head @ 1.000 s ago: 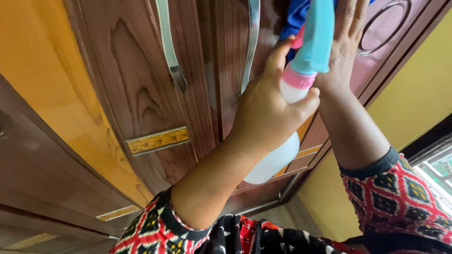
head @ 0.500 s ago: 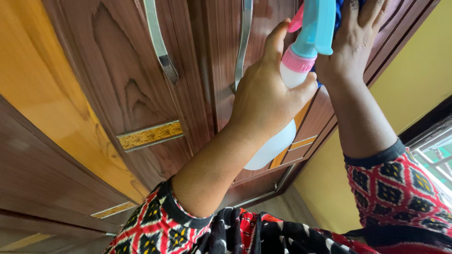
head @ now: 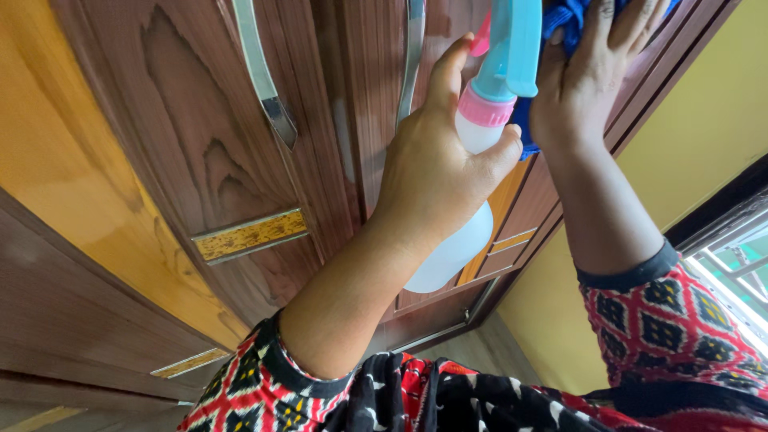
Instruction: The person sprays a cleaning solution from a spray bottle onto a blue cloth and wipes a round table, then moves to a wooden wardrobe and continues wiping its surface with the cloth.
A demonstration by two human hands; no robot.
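On the far left there is a brown wooden door (head: 200, 160) with a long silver handle (head: 264, 88) and a small gold strip (head: 250, 234) lower down. A second silver handle (head: 414, 48) sits on the next door panel, just to the right.

In the middle, the left hand (head: 436, 172) is wrapped tight around a spray bottle (head: 472, 216). The fingers are closed around the neck, just under the pink ring, and the first finger points up beside the pink trigger. The bottle has a white body, a pink collar and a light blue top. It is held up in the air, close to the door but not touching it as far as I can tell.

The bottle looks like thin plastic, so it is probably light and may squish a bit if squeezed hard. It could be slippery if wet. The neck looks like the best place to hold it, because the finger can then reach the trigger.

To the right, the right hand (head: 596, 76) is spread flat, pressing a blue cloth (head: 560, 20) against the door. The cloth looks soft and floppy, easy to bunch up under the palm.

Far right is a yellow wall (head: 696, 128) and the edge of a window (head: 736, 240).
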